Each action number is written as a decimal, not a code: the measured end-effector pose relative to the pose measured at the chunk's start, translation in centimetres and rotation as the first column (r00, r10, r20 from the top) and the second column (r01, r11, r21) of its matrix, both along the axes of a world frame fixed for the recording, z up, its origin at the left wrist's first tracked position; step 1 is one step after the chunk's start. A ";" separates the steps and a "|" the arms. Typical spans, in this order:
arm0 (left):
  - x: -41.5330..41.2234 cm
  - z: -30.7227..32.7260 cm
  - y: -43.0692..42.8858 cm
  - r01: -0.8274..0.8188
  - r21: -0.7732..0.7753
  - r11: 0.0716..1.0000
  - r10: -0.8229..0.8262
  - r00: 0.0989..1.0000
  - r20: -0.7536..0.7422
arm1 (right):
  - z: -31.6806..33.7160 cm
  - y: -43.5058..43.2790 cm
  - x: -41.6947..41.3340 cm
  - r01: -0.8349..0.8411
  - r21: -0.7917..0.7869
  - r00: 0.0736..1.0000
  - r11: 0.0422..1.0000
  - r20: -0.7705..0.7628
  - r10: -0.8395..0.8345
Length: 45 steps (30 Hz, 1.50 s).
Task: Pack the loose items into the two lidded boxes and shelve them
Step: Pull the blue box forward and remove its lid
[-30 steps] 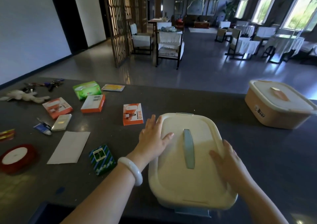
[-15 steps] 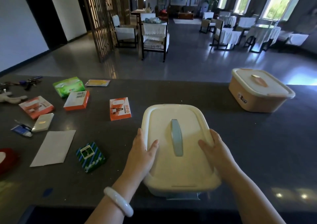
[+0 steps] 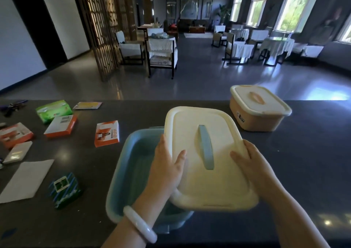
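Head camera: our left hand (image 3: 167,171) and right hand (image 3: 254,171) curl round the cream lid (image 3: 222,173) over the blue box (image 3: 133,162); swung toward 1 o'clock, it could strike the orange box (image 3: 254,120).

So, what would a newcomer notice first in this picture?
The left hand and right hand hold a cream lid above and right of an open blue box on the counter. A closed orange box stands behind to the right; small packets lie scattered to the left.
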State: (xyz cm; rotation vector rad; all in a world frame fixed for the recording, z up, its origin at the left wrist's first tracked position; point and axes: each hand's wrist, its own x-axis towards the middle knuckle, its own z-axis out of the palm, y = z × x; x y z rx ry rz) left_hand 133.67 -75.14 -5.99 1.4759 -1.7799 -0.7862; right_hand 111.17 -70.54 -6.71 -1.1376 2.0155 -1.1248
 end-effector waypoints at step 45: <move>-15.4 -7.7 1.8 0.177 0.152 0.972 -0.230 0.835 0.499 | -7.3 -0.6 -12.6 0.056 0.321 0.901 0.946 -0.424 0.091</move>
